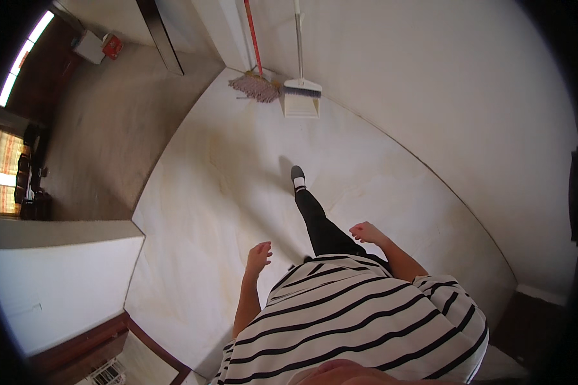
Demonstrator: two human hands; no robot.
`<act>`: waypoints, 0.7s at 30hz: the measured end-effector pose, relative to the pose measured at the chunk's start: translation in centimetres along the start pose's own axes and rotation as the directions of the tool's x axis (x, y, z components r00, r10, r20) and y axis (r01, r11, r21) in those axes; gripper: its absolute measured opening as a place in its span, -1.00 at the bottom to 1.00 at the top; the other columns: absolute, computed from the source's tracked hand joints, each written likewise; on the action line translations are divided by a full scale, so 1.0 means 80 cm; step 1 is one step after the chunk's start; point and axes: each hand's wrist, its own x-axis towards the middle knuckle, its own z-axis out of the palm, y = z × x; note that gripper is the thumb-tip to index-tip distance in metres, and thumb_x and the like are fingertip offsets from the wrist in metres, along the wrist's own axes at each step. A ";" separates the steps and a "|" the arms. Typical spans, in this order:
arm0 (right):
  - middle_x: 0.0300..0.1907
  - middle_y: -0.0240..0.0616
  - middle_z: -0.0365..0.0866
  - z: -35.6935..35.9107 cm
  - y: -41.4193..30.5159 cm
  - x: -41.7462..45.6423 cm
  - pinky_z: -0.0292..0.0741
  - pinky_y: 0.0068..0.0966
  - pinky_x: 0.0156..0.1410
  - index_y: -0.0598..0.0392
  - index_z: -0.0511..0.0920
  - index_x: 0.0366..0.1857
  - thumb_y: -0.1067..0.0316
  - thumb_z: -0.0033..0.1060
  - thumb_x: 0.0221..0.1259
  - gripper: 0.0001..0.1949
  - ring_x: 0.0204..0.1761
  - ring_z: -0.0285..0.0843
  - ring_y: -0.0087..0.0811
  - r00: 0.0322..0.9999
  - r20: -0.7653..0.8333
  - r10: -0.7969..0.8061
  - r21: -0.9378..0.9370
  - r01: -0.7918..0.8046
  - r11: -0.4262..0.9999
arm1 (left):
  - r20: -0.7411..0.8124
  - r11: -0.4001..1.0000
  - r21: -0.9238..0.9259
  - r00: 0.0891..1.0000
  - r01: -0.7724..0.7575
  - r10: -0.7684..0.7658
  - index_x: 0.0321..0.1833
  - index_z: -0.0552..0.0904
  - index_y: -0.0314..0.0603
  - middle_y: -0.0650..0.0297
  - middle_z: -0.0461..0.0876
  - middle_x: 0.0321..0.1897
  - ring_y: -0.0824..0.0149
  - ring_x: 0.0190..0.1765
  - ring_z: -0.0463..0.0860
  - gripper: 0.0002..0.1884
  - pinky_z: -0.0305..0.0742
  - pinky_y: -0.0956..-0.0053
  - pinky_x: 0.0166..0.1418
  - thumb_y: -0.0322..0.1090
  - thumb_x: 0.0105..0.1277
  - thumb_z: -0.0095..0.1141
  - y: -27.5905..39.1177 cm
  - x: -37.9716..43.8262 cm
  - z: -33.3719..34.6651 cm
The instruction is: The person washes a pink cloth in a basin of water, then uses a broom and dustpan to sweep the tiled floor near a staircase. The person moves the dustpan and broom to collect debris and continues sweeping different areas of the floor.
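My left hand [259, 257] hangs over the pale floor [197, 216], holding nothing, its fingers loosely bent and apart. On the other side of my body, my right hand [366, 232] is also bare, with fingers slightly curled. One leg in black trousers [320, 221] reaches forward, its foot in a dark shoe [297, 173]. Ahead, against the wall, a broom [302, 85] with grey bristles stands at a white long-handled dustpan [302, 107]. Beside them a string mop [255, 86] with a red handle leans in the corner.
A white wall [414, 86] runs along the right. To the left, a low white wall [62, 279] and a brown floor [101, 130] border the pale one. A dark post [161, 38] stands farther off, near a red box [111, 46]. A brown wooden frame [149, 337] lies at lower left.
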 end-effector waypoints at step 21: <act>0.08 -0.29 0.56 -0.496 -0.746 0.354 0.52 -0.46 0.07 0.01 0.43 0.29 0.29 0.20 0.29 -0.53 0.04 0.53 -0.48 0.732 -0.603 -0.318 0.541 0.668 0.511 | -0.098 0.628 0.643 0.767 -0.437 0.634 0.07 0.63 -0.30 -0.02 0.68 -0.09 0.03 -0.09 0.68 -0.67 0.56 0.22 0.03 -0.32 0.30 0.10 0.510 0.453 -0.166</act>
